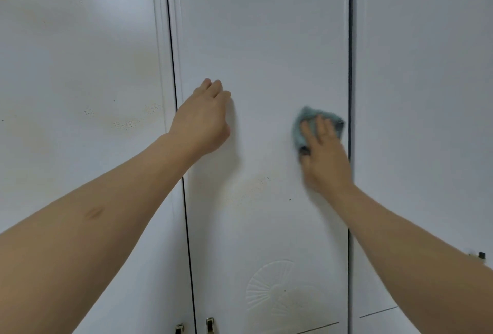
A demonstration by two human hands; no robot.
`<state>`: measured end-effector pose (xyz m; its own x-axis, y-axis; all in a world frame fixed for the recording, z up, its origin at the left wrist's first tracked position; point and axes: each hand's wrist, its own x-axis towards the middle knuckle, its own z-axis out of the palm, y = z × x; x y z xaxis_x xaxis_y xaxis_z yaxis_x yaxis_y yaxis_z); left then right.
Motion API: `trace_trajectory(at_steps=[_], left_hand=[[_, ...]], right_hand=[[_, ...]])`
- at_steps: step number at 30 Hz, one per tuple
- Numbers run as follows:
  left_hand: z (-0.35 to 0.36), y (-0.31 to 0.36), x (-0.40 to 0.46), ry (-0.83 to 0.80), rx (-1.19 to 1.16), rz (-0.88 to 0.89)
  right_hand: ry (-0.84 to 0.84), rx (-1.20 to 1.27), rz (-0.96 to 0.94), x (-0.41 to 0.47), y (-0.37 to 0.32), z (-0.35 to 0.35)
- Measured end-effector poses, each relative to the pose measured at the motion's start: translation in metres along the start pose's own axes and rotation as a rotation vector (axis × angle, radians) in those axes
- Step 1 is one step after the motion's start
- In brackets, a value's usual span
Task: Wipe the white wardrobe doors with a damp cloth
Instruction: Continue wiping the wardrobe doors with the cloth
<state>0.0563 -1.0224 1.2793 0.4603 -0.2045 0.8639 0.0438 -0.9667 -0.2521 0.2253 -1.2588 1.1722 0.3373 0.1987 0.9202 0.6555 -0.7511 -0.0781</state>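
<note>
A: Since the cloth (317,125) is a soft, light rag, does it matter where you hold it?

B: I'd say it does. It looks limp and damp, so it would bunch or slide if pinched by a corner. Flat under the palm and fingers is the sensible hold, and that's how it sits now.

A: Go left to right, then.

B: Left of the left hand (204,117) is another door (80,93), white, with a yellowish smear and tiny dark specks about level with that hand. A dark gap separates it from the middle door (261,40).

A: And the left hand?

B: It rests on the middle door near its left edge, fingers loosely curled, nothing in it. I'd guess it steadies the panel, which looks stiff and smooth and should not flex under pressure.

A: Between the hands?

B: Bare white panel. Below and between them is a faint tan stain (250,187) with specks, not yet reached.

A: The right hand (324,152)?

B: Fingers spread fairly straight, pressing the teal cloth against the door close to its right edge. Only the cloth's top and left side show past the fingers; it looks crumpled, not folded.

A: Further right?

B: Another dark gap, then a third door (426,93), plain white
</note>
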Motion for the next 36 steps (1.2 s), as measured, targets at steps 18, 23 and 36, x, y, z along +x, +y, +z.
trace_trajectory(at_steps=[18, 23, 36], left_hand=[[-0.043, -0.036, -0.047, -0.035, -0.145, -0.132], [-0.048, -0.030, -0.061, -0.095, -0.164, -0.140], [-0.029, 0.038, -0.059, -0.662, -1.060, -0.515]], right_hand=[[-0.045, 0.076, 0.084, -0.050, -0.212, 0.045], [-0.200, 0.140, -0.285, -0.089, -0.209, 0.040], [-0.740, 1.098, 0.547, -0.024, -0.117, -0.093]])
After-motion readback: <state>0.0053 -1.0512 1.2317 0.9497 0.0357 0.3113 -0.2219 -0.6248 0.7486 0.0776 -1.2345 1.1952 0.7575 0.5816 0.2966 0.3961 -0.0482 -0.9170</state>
